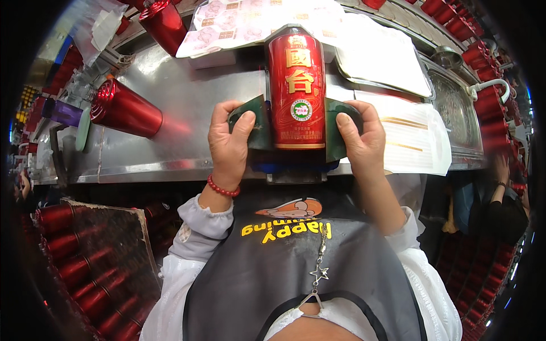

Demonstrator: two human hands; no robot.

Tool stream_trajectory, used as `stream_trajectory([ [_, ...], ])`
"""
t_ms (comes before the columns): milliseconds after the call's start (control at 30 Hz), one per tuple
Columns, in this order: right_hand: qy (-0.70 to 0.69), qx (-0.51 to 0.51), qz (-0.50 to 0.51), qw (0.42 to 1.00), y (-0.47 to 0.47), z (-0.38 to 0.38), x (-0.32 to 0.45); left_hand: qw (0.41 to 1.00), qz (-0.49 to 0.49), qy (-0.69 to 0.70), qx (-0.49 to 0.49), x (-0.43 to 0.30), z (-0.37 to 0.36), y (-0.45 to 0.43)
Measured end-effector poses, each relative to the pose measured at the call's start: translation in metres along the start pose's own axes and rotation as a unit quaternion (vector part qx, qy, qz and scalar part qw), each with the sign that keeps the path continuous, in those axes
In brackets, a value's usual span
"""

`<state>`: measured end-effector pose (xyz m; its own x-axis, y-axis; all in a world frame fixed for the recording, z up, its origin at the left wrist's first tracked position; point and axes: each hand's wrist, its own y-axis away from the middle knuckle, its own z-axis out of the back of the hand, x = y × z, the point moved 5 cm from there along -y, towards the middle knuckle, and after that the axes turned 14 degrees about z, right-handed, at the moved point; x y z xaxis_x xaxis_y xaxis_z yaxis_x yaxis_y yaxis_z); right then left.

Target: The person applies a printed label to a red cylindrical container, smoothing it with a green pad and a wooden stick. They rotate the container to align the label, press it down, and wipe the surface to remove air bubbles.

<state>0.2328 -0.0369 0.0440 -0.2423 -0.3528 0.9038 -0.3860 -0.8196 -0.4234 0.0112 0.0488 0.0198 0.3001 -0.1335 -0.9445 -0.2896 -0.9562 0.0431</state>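
A glossy red bottle with raised gold characters and a round green-and-white emblem lies before me, its neck pointing away. It rests on a dark stand whose front end shows at the bench's near edge. My left hand pinches a dark green flexible scraper between thumb and fingers, its edge close against the bottle's left side. On the right, a second green scraper is held the same way in my right hand. Whether the blades touch the glass, I cannot tell.
Plain red bottles lie and stand on the metal bench at left. Printed decal sheets are stacked at the back. White sheets with gold lines lie right, beside a metal water tray. Red bottles fill racks below left.
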Motion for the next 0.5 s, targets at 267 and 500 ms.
stream_trajectory([
  [267,0.189,0.089,0.154,0.966,-0.028,-0.007,0.041,0.998,0.028,0.048,0.035,-0.001,-0.008,-0.015],
  [500,0.222,0.386,0.362,0.819,-0.004,-0.043,0.095,0.997,0.049,0.065,0.015,0.001,-0.002,-0.006],
])
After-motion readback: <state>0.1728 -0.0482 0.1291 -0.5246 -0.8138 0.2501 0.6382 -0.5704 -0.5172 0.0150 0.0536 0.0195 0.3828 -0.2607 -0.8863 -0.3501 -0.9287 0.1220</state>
